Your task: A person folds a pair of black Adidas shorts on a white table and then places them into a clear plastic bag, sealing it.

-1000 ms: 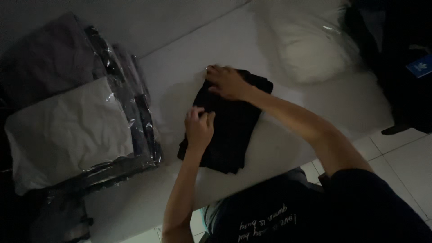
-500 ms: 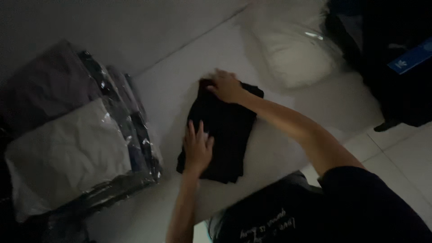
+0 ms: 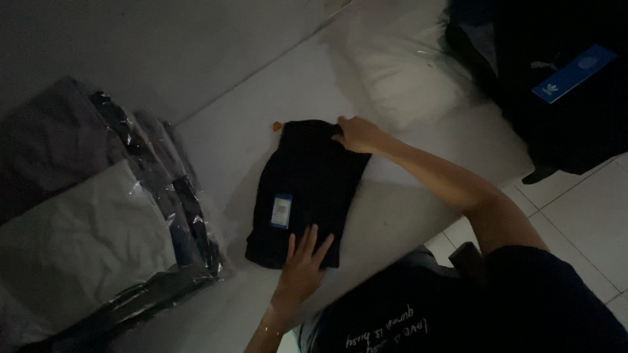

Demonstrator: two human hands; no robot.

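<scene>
Dim room, seen from above. Near the centre of the frame, a folded black garment (image 3: 307, 189) lying flat on a pale surface (image 3: 418, 216), with a small light-blue tag (image 3: 281, 210) on its left part and a tiny orange tab (image 3: 277, 125) at its upper left corner. At the lower edge of the garment, left hand (image 3: 306, 260) laid flat, fingers spread wide and pressing on the cloth, gripping nothing. At the upper right corner, right hand (image 3: 359, 135) with fingers curled narrow on the garment's edge; whether pinching the cloth or only resting on it, cannot tell. In the left of the frame, well apart from the garment, a stack of folded clothes in clear plastic bags (image 3: 98, 222), grey and white on top. In the upper middle, beyond the right hand, a white bagged bundle (image 3: 405, 65). In the upper right, a dark bag (image 3: 562, 85) bearing a blue tag. At the lower right, white floor tiles (image 3: 582, 216).
</scene>
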